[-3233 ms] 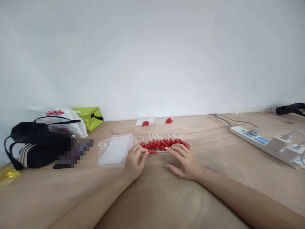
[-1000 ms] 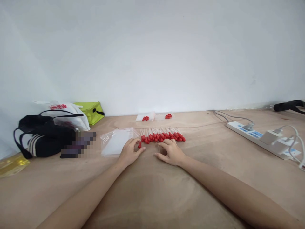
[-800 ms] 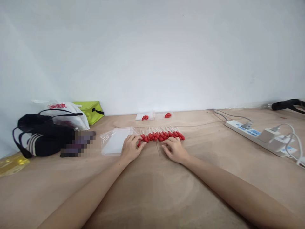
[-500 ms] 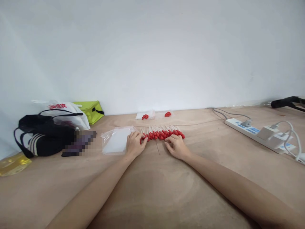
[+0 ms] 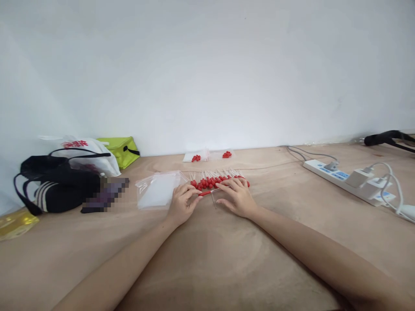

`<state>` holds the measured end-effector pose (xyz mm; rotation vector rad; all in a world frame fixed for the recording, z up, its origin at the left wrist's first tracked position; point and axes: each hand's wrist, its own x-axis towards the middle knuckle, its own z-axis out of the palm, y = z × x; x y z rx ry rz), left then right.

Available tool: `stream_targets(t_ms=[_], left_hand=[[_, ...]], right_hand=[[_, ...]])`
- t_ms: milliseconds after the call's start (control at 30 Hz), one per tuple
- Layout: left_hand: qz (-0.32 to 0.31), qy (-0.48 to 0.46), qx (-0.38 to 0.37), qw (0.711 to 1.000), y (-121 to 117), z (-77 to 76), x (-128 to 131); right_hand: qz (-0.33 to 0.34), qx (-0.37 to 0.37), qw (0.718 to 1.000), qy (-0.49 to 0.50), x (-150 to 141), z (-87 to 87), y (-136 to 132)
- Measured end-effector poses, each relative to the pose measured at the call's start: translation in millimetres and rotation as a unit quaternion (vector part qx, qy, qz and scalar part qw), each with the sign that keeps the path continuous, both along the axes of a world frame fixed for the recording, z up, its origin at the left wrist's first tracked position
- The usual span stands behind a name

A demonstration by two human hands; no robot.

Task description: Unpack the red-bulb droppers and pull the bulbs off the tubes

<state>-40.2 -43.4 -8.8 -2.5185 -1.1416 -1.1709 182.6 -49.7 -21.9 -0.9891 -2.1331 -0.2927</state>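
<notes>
My left hand (image 5: 183, 204) is closed, thumb and fingers pinching the red end of a small tool with a red handle and a thin silvery shaft (image 5: 205, 193). The tool lies nearly level and points right. My right hand (image 5: 238, 198) is open, thumb apart from its fingers; the fingertips are by the tip of the shaft and over the row, and I cannot tell if they touch it. Behind both hands runs a row of similar red-handled pieces (image 5: 207, 183), pale shafts pointing to the wall. A thin stick (image 5: 214, 201) lies between the hands.
Clear plastic bags (image 5: 155, 192) lie left of my left hand. Two small bags with red pieces (image 5: 196, 158) lie by the wall. Black bag (image 5: 65, 190), white plastic bag (image 5: 97, 155) and green bag (image 5: 125, 151) stand left. A power strip (image 5: 343, 179) with chargers and cables lies right.
My left hand has drawn slightly down and now pinches one red-handled piece in front of the row. My right hand's fingers have spread and shifted left. The view has moved slightly.
</notes>
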Motion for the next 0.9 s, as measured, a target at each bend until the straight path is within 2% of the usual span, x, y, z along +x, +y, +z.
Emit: stream_targets(t_ms=[300, 500, 733, 900], left_hand=[[-0.033, 0.023, -0.015, 0.999, -1, -0.6, 5], [-0.083, 0.073, 0.0, 0.994, -2, 1.1, 14], [-0.043, 0.099, 0.007, 0.994, 1, -1.4, 16], [-0.044, 0.117, 0.002, 0.992, -3, 0.9, 13]], right_hand=[[0.008, -0.02, 0.999, -0.05, -5, -1.9, 3], [0.024, -0.007, 0.998, -0.059, -9, 0.0, -2], [0.057, 0.016, 0.995, -0.075, -7, -2.3, -1], [0.068, 0.029, 0.994, -0.076, -6, -3.0, -1]])
